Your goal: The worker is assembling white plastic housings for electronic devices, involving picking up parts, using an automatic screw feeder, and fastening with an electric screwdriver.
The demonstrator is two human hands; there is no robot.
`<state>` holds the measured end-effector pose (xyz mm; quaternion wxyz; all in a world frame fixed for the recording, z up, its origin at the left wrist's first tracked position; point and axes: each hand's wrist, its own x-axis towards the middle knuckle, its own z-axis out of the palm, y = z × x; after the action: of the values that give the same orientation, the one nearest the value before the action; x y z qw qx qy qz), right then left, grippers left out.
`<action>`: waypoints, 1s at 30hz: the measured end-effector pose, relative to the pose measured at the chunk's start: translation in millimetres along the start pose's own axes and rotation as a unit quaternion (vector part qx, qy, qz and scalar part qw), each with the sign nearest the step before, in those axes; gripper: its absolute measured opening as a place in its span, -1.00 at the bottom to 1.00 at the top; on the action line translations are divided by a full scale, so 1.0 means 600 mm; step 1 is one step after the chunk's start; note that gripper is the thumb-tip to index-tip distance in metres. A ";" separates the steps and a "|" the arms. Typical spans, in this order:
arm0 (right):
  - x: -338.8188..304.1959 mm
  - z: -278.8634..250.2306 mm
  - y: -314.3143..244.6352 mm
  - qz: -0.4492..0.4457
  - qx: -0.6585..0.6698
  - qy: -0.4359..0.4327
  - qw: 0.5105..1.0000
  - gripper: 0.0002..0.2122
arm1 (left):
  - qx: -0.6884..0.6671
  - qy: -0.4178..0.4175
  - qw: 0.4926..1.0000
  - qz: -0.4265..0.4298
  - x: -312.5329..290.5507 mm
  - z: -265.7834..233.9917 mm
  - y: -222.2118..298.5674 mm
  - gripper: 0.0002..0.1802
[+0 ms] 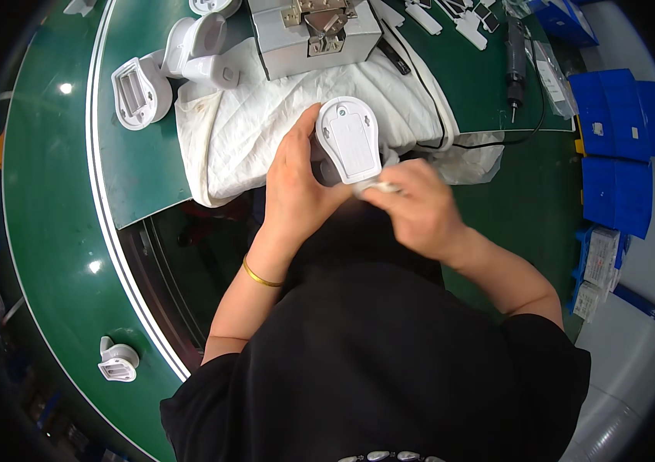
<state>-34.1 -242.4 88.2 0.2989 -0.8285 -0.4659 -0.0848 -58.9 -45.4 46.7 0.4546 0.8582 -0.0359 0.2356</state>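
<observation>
The left hand (295,177) gripped a white plastic case (349,140) along its left side, thumb toward the lower end and fingers behind, so its flat back and narrow lower end faced up. The right hand (424,208), blurred, was closed on a bunched white rag (375,187) at the case's narrow end; how firmly the rag pressed there could not be told. The case stood raised near the front edge of the green table (142,173), over the near side of a spread white cloth (239,115) that lapped down past that edge. Beyond the case, a strip of cloth separated it from a metal block (320,46) with a fixture on top. To the left, an open white housing (141,92) sat partly beside the cloth, with green tabletop between it and the white-striped border. On the right, a black cable (528,140) ran across the cloth's edge and over a clear plastic bag (474,162), while a power screwdriver (515,65) pointed toward the table's front edge. Blue bins (613,115) lined the far right, well apart from the right elbow. A small white unit (118,362) lay on the green surface at lower left.
</observation>
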 end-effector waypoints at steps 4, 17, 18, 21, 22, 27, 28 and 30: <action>0.019 -0.068 0.091 0.036 -0.048 0.070 0.996 -0.66 | -0.009 -0.012 1.000 -0.027 0.004 -0.007 0.012 -0.02; 0.080 -0.050 0.029 0.223 0.430 -0.108 0.868 -0.31 | -0.355 0.043 0.928 -0.102 -0.014 -0.043 0.028 0.41; 0.062 -0.023 0.026 0.237 0.501 -0.104 0.826 -0.28 | -0.370 0.054 0.920 -0.117 -0.012 -0.053 0.033 0.40; 0.063 0.002 0.002 0.278 0.525 -0.098 0.798 -0.38 | -0.404 0.049 0.907 -0.110 -0.006 -0.087 0.031 0.38; 0.074 -0.002 -0.003 0.264 0.514 -0.119 0.807 -0.42 | -0.389 0.036 0.916 -0.088 -0.007 -0.101 0.028 0.37; 0.135 -0.016 -0.038 0.214 0.478 -0.228 0.821 -0.51 | 0.069 -0.070 0.994 0.055 -0.009 -0.235 0.054 -0.36; 0.142 -0.004 -0.044 0.198 0.523 -0.233 0.796 -0.44 | 0.086 -0.077 0.993 0.036 -0.010 -0.253 0.049 -0.44; 0.170 -0.005 -0.064 0.201 0.565 -0.221 0.769 -0.36 | 0.092 -0.020 0.995 0.029 -0.006 -0.290 0.034 -0.46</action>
<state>-9.2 -155.9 149.2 0.6120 -0.5811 -0.3056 0.4410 -132.4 80.6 143.6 0.3663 0.8992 -0.0482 0.2343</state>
